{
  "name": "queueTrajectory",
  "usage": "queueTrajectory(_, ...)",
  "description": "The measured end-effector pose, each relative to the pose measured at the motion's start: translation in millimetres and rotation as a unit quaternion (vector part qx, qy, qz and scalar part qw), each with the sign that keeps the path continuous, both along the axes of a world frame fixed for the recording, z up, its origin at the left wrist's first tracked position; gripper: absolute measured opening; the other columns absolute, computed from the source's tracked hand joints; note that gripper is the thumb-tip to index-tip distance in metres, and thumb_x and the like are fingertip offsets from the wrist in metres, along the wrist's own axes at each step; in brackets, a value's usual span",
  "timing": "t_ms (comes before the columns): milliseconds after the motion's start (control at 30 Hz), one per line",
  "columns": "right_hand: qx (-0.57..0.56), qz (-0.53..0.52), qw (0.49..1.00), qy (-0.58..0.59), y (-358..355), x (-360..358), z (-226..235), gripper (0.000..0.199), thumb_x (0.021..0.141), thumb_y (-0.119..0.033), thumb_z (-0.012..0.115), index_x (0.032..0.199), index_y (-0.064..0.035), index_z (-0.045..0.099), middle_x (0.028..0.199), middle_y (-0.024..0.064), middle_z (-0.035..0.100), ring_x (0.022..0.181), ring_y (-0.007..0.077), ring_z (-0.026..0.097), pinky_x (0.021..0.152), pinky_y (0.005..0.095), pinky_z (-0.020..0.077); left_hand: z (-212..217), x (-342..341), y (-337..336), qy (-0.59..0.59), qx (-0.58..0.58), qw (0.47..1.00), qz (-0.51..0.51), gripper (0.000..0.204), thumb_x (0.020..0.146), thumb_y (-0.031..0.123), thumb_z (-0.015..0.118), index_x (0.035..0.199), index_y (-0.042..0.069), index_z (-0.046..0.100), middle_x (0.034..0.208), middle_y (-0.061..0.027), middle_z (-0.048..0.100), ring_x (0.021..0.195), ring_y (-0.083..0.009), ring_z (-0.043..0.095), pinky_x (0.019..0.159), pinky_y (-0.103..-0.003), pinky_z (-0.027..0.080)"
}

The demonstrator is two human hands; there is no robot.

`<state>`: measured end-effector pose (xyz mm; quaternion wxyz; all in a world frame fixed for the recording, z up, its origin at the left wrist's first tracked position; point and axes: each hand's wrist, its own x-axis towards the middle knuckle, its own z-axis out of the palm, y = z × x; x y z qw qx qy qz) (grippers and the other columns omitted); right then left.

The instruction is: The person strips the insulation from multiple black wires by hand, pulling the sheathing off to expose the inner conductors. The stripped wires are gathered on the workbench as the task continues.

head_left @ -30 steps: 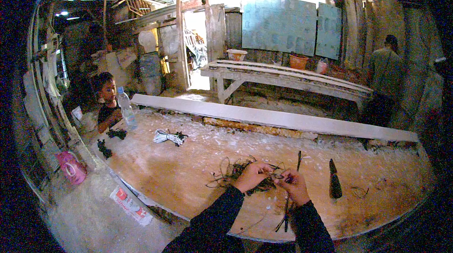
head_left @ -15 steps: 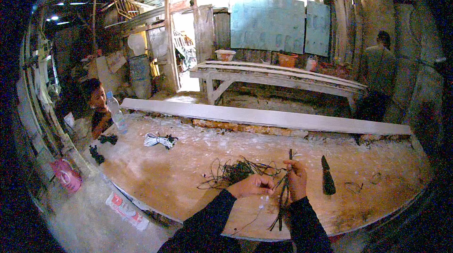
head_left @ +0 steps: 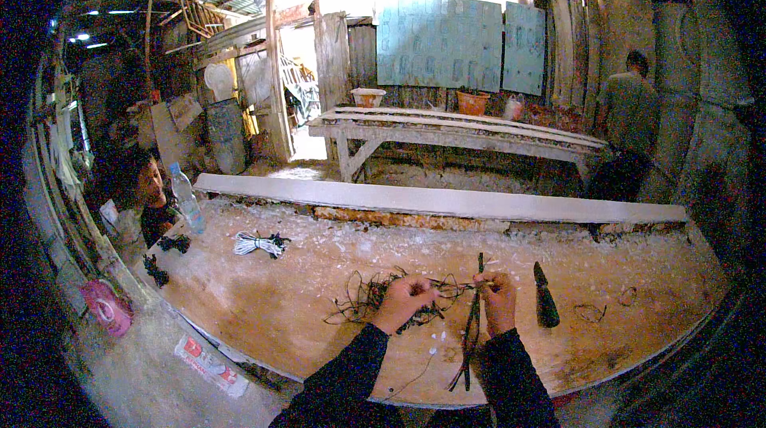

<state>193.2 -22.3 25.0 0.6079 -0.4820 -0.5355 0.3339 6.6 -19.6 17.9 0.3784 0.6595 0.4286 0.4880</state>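
The left hand (head_left: 405,298) is closed, fingers curled around dark strands at the edge of a tangle of wire (head_left: 375,300), which lies on the table (head_left: 279,316) directly beneath and to the left of that hand. The right hand (head_left: 496,294) is closed, pinching a bundle of thin dark sticks (head_left: 472,332) held nearly upright; the bundle extends above and below the fist. A thin strand runs between the two hands. A dark-handled tool (head_left: 545,297) lies just right of the right hand. A white cord bundle (head_left: 257,244) and a plastic bottle (head_left: 187,202) stand well to the left.
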Motion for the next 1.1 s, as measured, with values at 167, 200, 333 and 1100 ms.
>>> queueTrajectory(167,0.009,0.153,0.988,0.015,-9,-16,-4,0.01,0.07,-0.007,0.064,0.077,-0.006,0.058,0.074,0.0012,0.055,0.069,0.0117,0.052,0.065,0.0234,0.0403,-1,-13,12,-0.096,0.092,0.968,0.211,0.012,0.067,0.01,0.064,0.071,0.003,0.055,0.063,0.0,0.052,0.056,-0.0092,0.047,0.054,-0.022,0.039)
queueTrajectory(200,0.023,0.217,0.975,-0.034,-12,-18,-3,0.008,0.071,-0.007,0.063,0.078,-0.0055,0.059,0.077,0.0013,0.055,0.075,0.0137,0.052,0.07,0.0258,0.0406,-1,-16,14,-0.131,0.077,0.964,0.218,0.012,0.067,0.01,0.064,0.071,0.003,0.055,0.063,0.0002,0.052,0.056,-0.0089,0.046,0.054,-0.022,0.038)
queueTrajectory(333,0.065,0.312,0.941,-0.109,-20,-31,-1,0.013,0.075,-0.016,0.06,0.083,-0.0068,0.062,0.094,0.006,0.052,0.095,0.0188,0.045,0.083,0.0316,0.0354,-4,-20,17,-0.16,0.045,0.957,0.239,0.01,0.068,0.01,0.063,0.071,0.003,0.056,0.062,0.0002,0.052,0.055,-0.0084,0.045,0.053,-0.022,0.038)
queueTrajectory(1100,-0.025,0.347,0.937,-0.02,-36,-31,15,0.013,0.066,-0.006,0.067,0.076,-0.0076,0.06,0.088,0.0042,0.055,0.089,0.0169,0.051,0.08,0.0295,0.0397,-10,-14,15,0.002,0.115,0.97,0.214,0.012,0.069,0.012,0.063,0.075,0.001,0.062,0.069,-0.0079,0.059,0.066,-0.0181,0.056,0.063,-0.027,0.043)
